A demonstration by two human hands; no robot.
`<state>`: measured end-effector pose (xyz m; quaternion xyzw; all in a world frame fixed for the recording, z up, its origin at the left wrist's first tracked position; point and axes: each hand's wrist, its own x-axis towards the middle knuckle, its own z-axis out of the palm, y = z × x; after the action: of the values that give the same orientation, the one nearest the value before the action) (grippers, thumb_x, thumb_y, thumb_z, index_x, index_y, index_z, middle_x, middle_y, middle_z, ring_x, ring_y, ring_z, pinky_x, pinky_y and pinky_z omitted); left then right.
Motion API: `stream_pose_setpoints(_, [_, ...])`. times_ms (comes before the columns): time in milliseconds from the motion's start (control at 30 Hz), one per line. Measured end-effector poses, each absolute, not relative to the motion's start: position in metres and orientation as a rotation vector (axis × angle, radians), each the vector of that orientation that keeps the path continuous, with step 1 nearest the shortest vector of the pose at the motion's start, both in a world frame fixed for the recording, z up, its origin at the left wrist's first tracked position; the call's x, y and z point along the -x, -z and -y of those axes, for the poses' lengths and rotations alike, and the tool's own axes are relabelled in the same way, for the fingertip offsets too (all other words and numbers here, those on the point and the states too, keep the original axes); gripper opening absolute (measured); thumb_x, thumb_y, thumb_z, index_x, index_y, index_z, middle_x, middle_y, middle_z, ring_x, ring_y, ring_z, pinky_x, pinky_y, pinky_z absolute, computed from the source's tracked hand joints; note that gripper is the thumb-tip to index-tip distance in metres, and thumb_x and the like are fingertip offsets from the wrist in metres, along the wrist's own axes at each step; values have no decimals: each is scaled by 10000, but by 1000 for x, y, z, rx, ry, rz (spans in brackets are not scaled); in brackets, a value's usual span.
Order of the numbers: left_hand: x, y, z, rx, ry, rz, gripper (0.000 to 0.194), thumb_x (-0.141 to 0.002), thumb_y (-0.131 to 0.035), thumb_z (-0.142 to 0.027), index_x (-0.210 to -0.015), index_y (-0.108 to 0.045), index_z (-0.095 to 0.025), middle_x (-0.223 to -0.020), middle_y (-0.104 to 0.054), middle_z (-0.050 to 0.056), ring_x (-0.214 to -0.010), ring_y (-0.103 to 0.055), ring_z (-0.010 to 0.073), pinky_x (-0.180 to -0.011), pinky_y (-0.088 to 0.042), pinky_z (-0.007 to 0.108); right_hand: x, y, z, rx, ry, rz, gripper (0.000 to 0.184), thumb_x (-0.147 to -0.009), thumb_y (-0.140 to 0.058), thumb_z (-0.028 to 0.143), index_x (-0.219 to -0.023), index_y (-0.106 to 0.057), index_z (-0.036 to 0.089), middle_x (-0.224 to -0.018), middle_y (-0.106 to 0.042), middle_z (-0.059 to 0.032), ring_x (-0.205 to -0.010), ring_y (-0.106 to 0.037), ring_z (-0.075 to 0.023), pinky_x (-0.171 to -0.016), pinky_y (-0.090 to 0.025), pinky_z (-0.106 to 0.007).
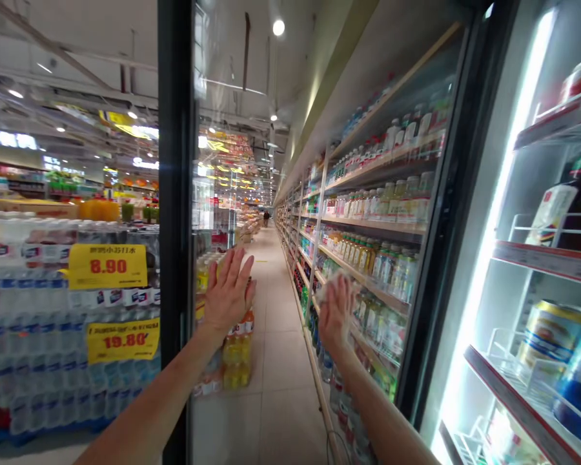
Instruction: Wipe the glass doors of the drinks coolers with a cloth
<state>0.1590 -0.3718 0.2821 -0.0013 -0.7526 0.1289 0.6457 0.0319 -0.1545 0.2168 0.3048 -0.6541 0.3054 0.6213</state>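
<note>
An open cooler's glass door (pixel 266 413) stands in front of me, framed in black. My left hand (pixel 229 290) is raised against or close to the glass, palm forward and fingers spread, holding nothing. At the right, my right hand (pixel 336 316) presses a crumpled whitish cloth (pixel 349 287) toward the same pane. Motion blurs that hand, and its fingers partly cover the cloth. Shelves of bottled drinks (pixel 368 255) show in the glass behind my right hand; I cannot tell whether they are reflected.
Lit cooler shelves (pixel 545 258) with cans (pixel 554 332) and bottles are close on the right. The door's black left frame (pixel 174 194) stands upright beside my left arm. Stacked packs of bottled water (pixel 48 361) with yellow price signs (pixel 107 266) fill the left.
</note>
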Motion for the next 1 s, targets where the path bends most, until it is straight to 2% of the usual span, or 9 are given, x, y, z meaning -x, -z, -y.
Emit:
stream_pose_setpoints(67, [-158, -282, 373, 13, -280, 1715, 611, -849, -459, -273, -1397, -190, -257, -1439, -274, 71, -1352, -189, 211, -1098, -142, 456, -42, -215, 167, -923, -548, 1518, 500, -825, -388, 141, -1316, -392, 231, -1405, -370, -84, -1349, -222, -246, -1072, -215, -522])
stream_pose_setpoints(133, [-158, -282, 373, 20, -265, 1717, 613, -848, -462, -276, -1397, -188, -260, -1438, -276, 68, -1352, -188, 207, -1103, -132, 450, -34, -214, 155, -942, -514, 1512, 486, -817, -399, 140, -1292, -421, 241, -1392, -391, -74, -1343, -239, -236, -1073, -216, -516])
stream_pose_setpoints(367, [-161, -283, 370, 4, -286, 1722, 637, -844, -470, -267, -1402, -164, -254, -1434, -282, 80, -1351, -187, 214, -1099, -141, 456, 33, -234, 69, -133, -1009, 1470, 505, -829, -343, 217, -1318, -390, 97, -1422, -293, -199, -1335, -231, -302, -1034, -223, -591])
stream_pose_setpoints(500, [-160, -283, 370, -1, -289, 1710, 617, -847, -463, -266, -1398, -186, -253, -1435, -282, 76, -1351, -188, 210, -1100, -140, 453, 2, -236, 111, -466, -822, 1505, 521, -837, -363, 207, -1356, -332, 169, -1454, -252, -143, -1353, -192, -285, -1043, -221, -585])
stream_pose_setpoints(633, [-160, -284, 372, 10, -294, 1707, 602, -844, -463, -259, -1392, -214, -251, -1430, -295, 77, -1348, -199, 219, -1094, -157, 461, -12, -232, 132, -830, -534, 1471, 528, -823, -394, 163, -1344, -350, 232, -1414, -357, -88, -1339, -251, -244, -1067, -237, -526])
stream_pose_setpoints(733, [-161, -283, 372, 13, -291, 1715, 603, -844, -461, -249, -1393, -212, -247, -1428, -302, 81, -1350, -194, 223, -1092, -163, 470, 15, -239, 98, -640, -635, 1460, 487, -836, -373, 195, -1323, -390, 195, -1406, -364, -113, -1335, -260, -252, -1064, -223, -545])
stream_pose_setpoints(867, [-163, -283, 371, 5, -301, 1722, 608, -845, -456, -238, -1397, -201, -240, -1429, -300, 85, -1353, -181, 224, -1091, -163, 475, 44, -261, 63, -147, -972, 1401, 508, -859, -315, 247, -1335, -358, 73, -1431, -273, -204, -1344, -211, -298, -1047, -208, -580])
stream_pose_setpoints(933, [-163, -283, 371, -1, -315, 1723, 614, -842, -463, -237, -1397, -200, -235, -1427, -303, 90, -1352, -182, 226, -1091, -164, 473, 36, -269, 76, -180, -974, 1417, 530, -863, -327, 279, -1355, -322, 81, -1442, -247, -202, -1350, -190, -305, -1049, -196, -583])
stream_pose_setpoints(1000, [-162, -283, 371, -1, -327, 1718, 626, -837, -477, -240, -1398, -199, -232, -1424, -309, 94, -1352, -184, 225, -1090, -170, 468, 17, -271, 101, -409, -836, 1469, 558, -852, -376, 299, -1377, -286, 135, -1454, -243, -164, -1356, -175, -297, -1057, -189, -572])
